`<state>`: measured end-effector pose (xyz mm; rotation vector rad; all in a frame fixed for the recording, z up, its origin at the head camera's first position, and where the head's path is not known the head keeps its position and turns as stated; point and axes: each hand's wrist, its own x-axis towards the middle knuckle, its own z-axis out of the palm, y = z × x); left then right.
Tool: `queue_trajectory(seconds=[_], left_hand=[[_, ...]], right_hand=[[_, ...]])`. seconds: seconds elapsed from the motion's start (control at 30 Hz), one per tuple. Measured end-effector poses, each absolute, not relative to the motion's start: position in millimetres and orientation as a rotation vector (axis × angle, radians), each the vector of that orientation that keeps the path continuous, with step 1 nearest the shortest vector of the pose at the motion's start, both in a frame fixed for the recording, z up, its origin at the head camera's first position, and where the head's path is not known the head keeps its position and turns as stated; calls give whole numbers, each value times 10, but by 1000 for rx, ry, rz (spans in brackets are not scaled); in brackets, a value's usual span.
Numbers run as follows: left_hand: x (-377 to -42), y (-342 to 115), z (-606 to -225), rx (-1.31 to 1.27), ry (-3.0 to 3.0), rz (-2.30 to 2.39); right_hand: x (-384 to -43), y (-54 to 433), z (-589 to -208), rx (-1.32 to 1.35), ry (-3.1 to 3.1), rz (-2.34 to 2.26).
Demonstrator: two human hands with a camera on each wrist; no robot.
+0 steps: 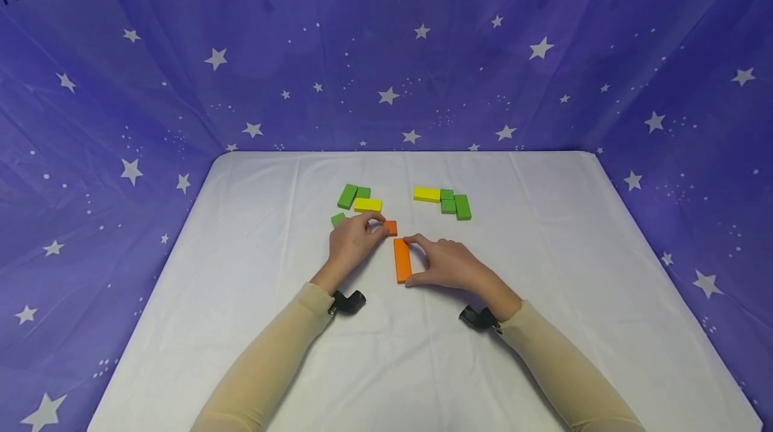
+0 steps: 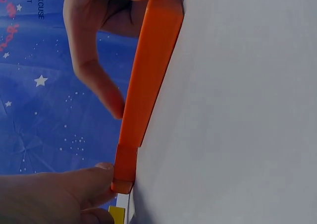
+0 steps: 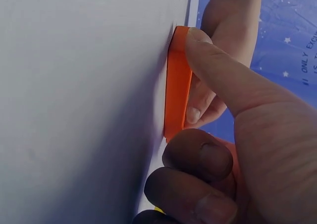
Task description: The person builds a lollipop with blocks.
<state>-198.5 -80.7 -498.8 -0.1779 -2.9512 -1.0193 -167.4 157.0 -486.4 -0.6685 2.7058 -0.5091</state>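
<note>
A small orange block [image 1: 391,228] lies flat on the white cloth, and my left hand [image 1: 356,243] pinches it at its left side with thumb and forefinger. Just nearer to me is a long orange block [image 1: 402,263]. My right hand [image 1: 451,265] holds this one by its two ends, thumb on the near end and forefinger on the far end. In the left wrist view the long block [image 2: 151,70] and the small block [image 2: 126,162] overlap in line. The right wrist view shows the thumb against the long block's end.
Behind the left hand are a yellow block [image 1: 368,205] and green blocks [image 1: 347,196], with another green block [image 1: 338,219] partly hidden by that hand. At the back right, a yellow block [image 1: 427,194] adjoins several green blocks [image 1: 462,207]. A starry blue curtain [image 1: 386,63] borders the table.
</note>
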Motion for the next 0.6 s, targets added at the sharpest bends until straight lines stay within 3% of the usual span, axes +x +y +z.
queue_trajectory(seconds=[0.6], left_hand=[[-1930, -696, -4975, -266, -2972, -971]], right_hand=[[-1644, 1524, -4872, -690, 2734, -485]])
